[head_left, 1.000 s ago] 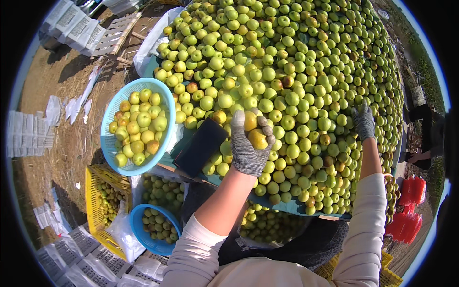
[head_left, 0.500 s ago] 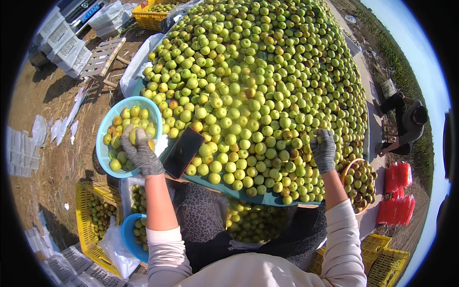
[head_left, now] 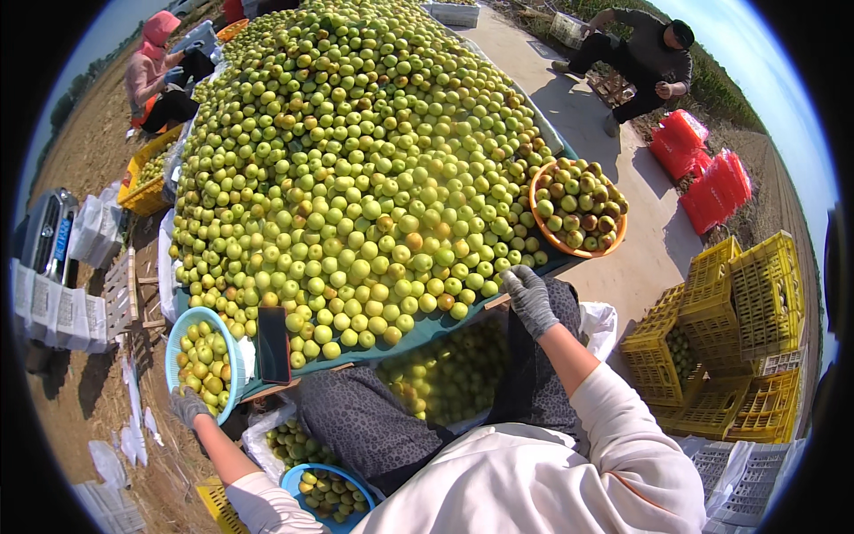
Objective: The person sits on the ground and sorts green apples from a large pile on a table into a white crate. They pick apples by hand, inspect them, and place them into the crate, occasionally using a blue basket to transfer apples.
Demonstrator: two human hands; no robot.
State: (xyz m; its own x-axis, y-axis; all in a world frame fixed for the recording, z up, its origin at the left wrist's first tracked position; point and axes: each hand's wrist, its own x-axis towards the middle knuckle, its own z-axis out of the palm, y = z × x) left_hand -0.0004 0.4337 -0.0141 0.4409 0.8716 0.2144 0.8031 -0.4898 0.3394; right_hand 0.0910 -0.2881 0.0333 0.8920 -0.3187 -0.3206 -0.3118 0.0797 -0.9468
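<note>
A big heap of round green jujubes (head_left: 356, 187), some with reddish-brown patches, covers the table in front of me. At its left front corner is a light blue plastic basket (head_left: 236, 369) partly filled with jujubes. My left hand (head_left: 189, 407), in a grey glove, grips this basket's near rim, and its fingers are partly hidden. My right hand (head_left: 528, 301), also gloved in grey, is at the table's front edge above my right knee. Its fingers are curled together, and whatever they hold is hidden. A dark phone (head_left: 273, 344) lies beside the blue basket.
An orange-rimmed basket (head_left: 621, 233) of browner jujubes sits at the table's right corner. Below are a blue bowl (head_left: 294, 481) and stacked yellow crates (head_left: 765, 294). Red bags (head_left: 714, 191) lie on the right. One person (head_left: 636, 62) sits far right, another (head_left: 160, 76) far left.
My head view has swung to the right. My left hand has left the jujubes inside the blue basket for its rim. My right hand has come off the heap to the table's edge.
</note>
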